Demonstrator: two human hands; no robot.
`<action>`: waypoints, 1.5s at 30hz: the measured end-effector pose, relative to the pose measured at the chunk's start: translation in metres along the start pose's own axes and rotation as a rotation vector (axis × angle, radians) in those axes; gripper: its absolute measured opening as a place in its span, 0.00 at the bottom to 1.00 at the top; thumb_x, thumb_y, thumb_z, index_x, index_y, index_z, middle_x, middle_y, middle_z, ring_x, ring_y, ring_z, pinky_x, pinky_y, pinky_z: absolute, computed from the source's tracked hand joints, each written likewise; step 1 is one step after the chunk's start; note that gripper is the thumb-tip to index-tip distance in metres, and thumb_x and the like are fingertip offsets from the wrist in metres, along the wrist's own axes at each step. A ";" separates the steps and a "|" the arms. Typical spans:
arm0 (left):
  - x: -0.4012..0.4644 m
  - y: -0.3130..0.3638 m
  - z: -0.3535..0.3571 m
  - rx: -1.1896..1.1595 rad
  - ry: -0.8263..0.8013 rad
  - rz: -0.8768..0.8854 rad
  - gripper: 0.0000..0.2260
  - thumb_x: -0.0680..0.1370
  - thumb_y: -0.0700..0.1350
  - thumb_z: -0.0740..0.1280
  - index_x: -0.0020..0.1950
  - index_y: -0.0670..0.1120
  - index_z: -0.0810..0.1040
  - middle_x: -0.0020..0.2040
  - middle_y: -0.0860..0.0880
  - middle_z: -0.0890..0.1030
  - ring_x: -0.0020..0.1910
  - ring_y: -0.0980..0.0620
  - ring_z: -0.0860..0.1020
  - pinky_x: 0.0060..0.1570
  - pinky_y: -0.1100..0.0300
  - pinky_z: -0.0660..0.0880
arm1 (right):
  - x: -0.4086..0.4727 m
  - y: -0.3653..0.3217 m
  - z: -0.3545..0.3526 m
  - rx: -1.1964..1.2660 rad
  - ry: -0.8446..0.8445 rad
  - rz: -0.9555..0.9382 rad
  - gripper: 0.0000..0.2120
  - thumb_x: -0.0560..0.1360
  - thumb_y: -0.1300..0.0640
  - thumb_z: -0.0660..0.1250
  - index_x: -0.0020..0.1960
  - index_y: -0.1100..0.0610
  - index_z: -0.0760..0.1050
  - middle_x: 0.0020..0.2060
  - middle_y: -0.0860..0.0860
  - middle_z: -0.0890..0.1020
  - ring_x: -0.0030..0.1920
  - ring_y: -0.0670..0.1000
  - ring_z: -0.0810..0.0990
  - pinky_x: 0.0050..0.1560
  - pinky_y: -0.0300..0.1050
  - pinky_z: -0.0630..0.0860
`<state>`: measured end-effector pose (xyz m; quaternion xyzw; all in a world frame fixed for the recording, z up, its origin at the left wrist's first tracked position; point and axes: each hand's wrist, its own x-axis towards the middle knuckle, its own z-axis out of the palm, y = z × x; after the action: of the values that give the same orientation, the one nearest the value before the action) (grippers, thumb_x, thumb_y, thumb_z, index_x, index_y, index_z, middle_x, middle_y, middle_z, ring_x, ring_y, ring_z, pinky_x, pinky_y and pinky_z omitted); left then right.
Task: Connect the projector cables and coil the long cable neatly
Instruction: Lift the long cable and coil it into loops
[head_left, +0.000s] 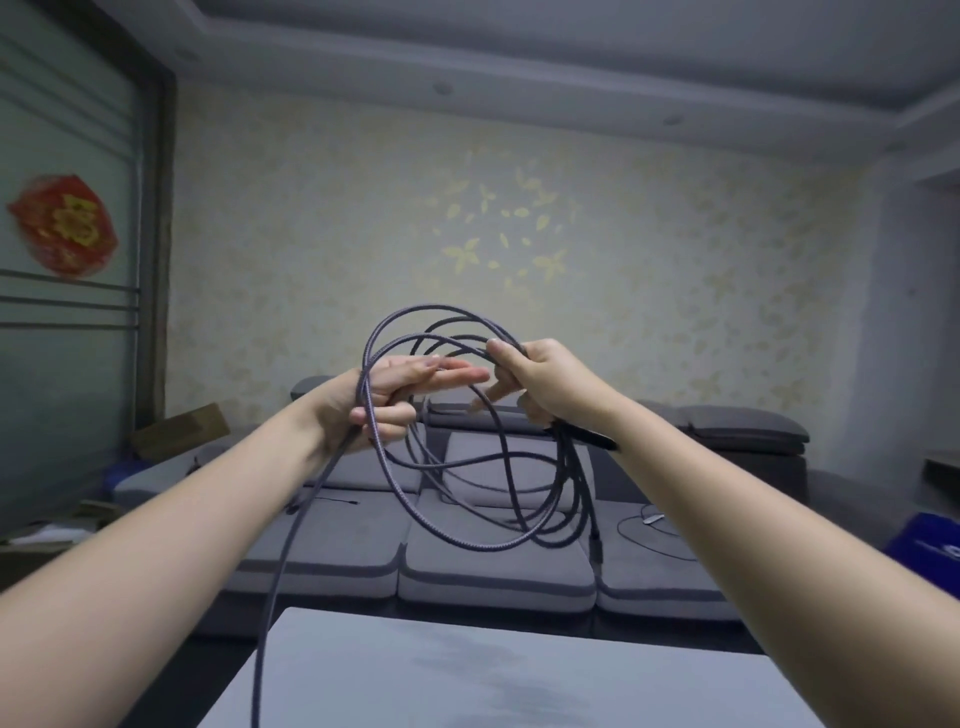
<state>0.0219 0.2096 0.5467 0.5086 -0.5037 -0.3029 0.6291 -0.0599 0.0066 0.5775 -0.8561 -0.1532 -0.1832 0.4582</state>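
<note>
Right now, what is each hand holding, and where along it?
Both grip the long dark braided cable: right hand bunches the loops' top, left hand holds the strand trailing down.

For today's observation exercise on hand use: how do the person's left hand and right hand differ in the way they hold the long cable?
The left hand has the cable wrapped round it, some fingers stretched straight out; the right hand curls its fingers round the bunched loops. A single strand trails down from the left hand towards the table; the loops hang from the right hand. Both are raised in front of the sofa, holding the same cable.
</note>
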 end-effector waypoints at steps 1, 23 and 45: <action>0.001 0.001 0.000 -0.012 -0.008 0.010 0.16 0.79 0.49 0.57 0.59 0.45 0.80 0.64 0.51 0.79 0.13 0.64 0.65 0.14 0.72 0.64 | 0.000 0.001 0.003 0.015 -0.037 0.018 0.19 0.81 0.46 0.56 0.35 0.55 0.62 0.34 0.56 0.86 0.17 0.49 0.59 0.18 0.34 0.58; -0.022 0.007 -0.007 0.400 0.126 -0.719 0.31 0.79 0.62 0.49 0.40 0.39 0.79 0.33 0.42 0.80 0.17 0.61 0.63 0.16 0.72 0.61 | 0.010 0.001 -0.015 -0.107 0.084 0.067 0.20 0.80 0.46 0.59 0.33 0.55 0.64 0.19 0.47 0.65 0.21 0.47 0.56 0.21 0.33 0.54; -0.024 -0.028 0.001 0.652 0.506 -0.115 0.11 0.75 0.33 0.67 0.53 0.45 0.81 0.45 0.49 0.81 0.44 0.55 0.78 0.49 0.61 0.73 | 0.000 0.023 -0.043 0.177 0.200 0.180 0.19 0.80 0.47 0.58 0.34 0.54 0.63 0.17 0.45 0.66 0.16 0.44 0.56 0.19 0.31 0.55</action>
<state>0.0168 0.2223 0.5126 0.7668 -0.3737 -0.0277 0.5212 -0.0577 -0.0416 0.5823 -0.8001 -0.0449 -0.2117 0.5595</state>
